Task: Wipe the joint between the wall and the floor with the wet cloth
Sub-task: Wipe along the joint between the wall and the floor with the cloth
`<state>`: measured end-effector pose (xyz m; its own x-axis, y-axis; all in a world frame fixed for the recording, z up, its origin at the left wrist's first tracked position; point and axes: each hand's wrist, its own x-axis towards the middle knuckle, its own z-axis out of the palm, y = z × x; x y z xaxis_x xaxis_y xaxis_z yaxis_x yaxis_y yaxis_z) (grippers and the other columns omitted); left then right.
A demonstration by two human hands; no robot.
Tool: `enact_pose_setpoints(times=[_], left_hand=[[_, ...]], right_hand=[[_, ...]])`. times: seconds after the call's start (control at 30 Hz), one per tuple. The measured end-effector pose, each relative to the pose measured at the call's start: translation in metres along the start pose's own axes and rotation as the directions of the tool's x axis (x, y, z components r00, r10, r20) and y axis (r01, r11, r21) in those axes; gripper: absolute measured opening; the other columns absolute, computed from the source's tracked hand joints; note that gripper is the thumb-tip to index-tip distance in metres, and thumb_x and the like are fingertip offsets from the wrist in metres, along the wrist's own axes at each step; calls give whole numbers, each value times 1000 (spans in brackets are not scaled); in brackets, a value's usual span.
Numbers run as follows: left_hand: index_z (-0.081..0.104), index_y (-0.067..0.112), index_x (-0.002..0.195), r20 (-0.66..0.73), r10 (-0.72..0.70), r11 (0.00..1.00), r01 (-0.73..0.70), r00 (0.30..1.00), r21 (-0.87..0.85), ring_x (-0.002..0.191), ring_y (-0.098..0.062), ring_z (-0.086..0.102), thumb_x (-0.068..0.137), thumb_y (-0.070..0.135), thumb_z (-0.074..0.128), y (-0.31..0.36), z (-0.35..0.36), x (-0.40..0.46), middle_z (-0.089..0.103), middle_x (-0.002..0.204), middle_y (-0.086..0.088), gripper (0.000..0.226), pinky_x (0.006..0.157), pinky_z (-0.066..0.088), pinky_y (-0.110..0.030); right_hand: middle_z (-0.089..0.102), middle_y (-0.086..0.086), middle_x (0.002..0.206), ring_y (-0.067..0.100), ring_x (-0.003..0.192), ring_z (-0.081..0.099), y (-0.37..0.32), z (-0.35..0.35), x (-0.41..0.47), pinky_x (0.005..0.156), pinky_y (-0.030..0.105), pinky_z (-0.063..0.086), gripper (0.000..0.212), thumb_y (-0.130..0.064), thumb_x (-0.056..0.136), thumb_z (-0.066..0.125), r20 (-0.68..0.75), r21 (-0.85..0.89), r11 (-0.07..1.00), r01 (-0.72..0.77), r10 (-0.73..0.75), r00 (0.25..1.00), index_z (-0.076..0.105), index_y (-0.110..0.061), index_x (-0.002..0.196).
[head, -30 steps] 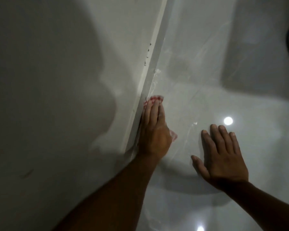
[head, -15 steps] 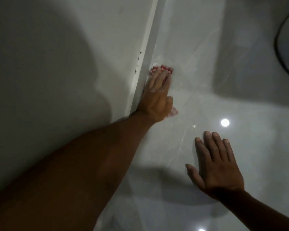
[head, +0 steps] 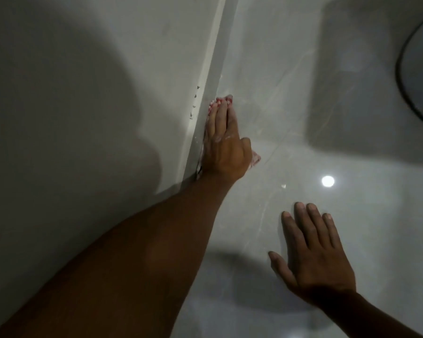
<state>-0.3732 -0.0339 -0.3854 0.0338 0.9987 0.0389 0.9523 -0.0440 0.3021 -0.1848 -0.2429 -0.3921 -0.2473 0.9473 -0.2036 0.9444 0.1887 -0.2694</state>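
Left hand (head: 226, 145) is laid flat, fingers pressed together and extended, pressing the wet cloth (head: 221, 101) down at the joint (head: 211, 93) between wall (head: 83, 118) and floor (head: 303, 167). Cloth is mostly hidden under the hand; red-and-white bits are seen past the fingertips, along the hand's left edge and at a corner (head: 255, 160) near the thumb. Right hand (head: 315, 257) is placed palm-down on the glossy floor, nearer and to the right, fingers slightly spread, nothing held. Small dark specks (head: 194, 101) are seen on the wall's baseboard strip (head: 200, 93), just left of the cloth. A dark curved object (head: 410, 76) is seen far right. A light reflection (head: 327, 181) is seen on the floor.
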Motion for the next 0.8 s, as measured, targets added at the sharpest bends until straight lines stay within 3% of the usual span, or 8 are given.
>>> enact_pose_setpoints(times=[0.2, 0.37, 0.47, 0.7, 0.8], left_hand=[[31, 3, 153, 46, 15, 1000, -14, 999, -20, 154, -31, 16, 84, 22, 30, 11, -1, 57, 27, 164, -15, 72, 128, 14, -41], [42, 7, 149, 114, 84, 992, -72, 990, -102, 150, -30, 25, 86, 27, 37, -3, -19, 59, 38, 159, -12, 66, 128, 16, -36], [48, 6, 145, 162, 159, 981, -138, 974, -135, 146, -34, 31, 84, 27, 44, 0, -18, 56, 44, 154, -16, 65, 125, 22, -43], [44, 6, 147, 210, 260, 966, -255, 943, -47, 148, -35, 31, 86, 29, 45, -6, -12, -37, 43, 155, -16, 65, 122, 30, -52], [41, 10, 148, 159, 178, 975, -196, 971, 103, 149, -33, 30, 84, 35, 36, -6, -6, -74, 42, 157, -13, 70, 123, 26, -53]], right_hand=[[23, 18, 165, 34, 156, 14, 2, 3, -1, 125, 53, 14, 86, -65, 89, 45, -7, -10, 1000, 22, -23, 1000, 33, -10, 154], [24, 19, 165, 35, 155, 17, -3, 1, -4, 124, 54, 17, 85, -63, 88, 46, -27, 7, 999, 41, -41, 999, 35, -9, 153], [26, 19, 164, 35, 155, 18, 2, -1, 0, 125, 54, 17, 84, -62, 88, 46, -34, 19, 1000, 11, -10, 999, 38, -8, 152], [26, 18, 164, 33, 155, 15, 0, -2, -1, 127, 50, 11, 85, -65, 89, 41, -18, 25, 1000, 3, -3, 1000, 35, -9, 153], [26, 19, 164, 33, 155, 15, 0, -2, 0, 127, 50, 11, 86, -66, 89, 38, -11, 7, 1000, -7, 7, 1000, 33, -9, 154]])
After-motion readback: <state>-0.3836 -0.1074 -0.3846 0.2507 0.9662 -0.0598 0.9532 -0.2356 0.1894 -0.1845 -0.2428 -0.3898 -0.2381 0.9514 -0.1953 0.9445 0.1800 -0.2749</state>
